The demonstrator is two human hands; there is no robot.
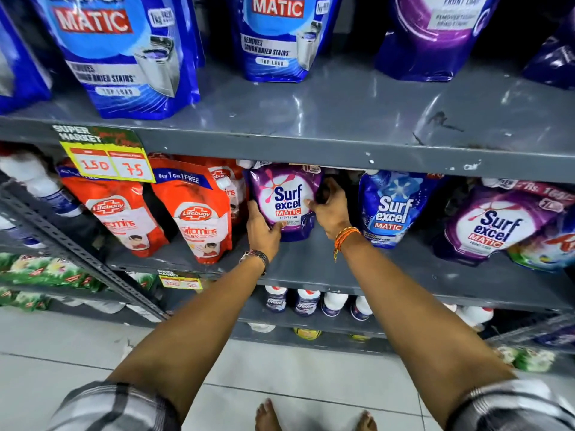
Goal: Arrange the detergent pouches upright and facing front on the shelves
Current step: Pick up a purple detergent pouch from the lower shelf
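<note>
While gripped both sides, purple pouch [287, 202]: upright, label frontward.

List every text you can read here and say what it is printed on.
"Surf excel MATIC FRONT LOAD": purple pouch held by both hands.
"Surf excel MATIC": blue pouch.
"Lifebuoy", "Buy 1 Get 1 FREE": red pouch.
"150", "75": yellow price tag.
"MATIC", "TOP LOAD": top-shelf blue pouch.
Lower price tag: blurred.

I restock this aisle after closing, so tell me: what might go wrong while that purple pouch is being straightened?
1. The left hand and right hand squeeze the purple Surf Excel pouch by its sides; let go early, it may slump.
2. The red Lifebuoy pouch beside it already leans and could be knocked over.
</note>
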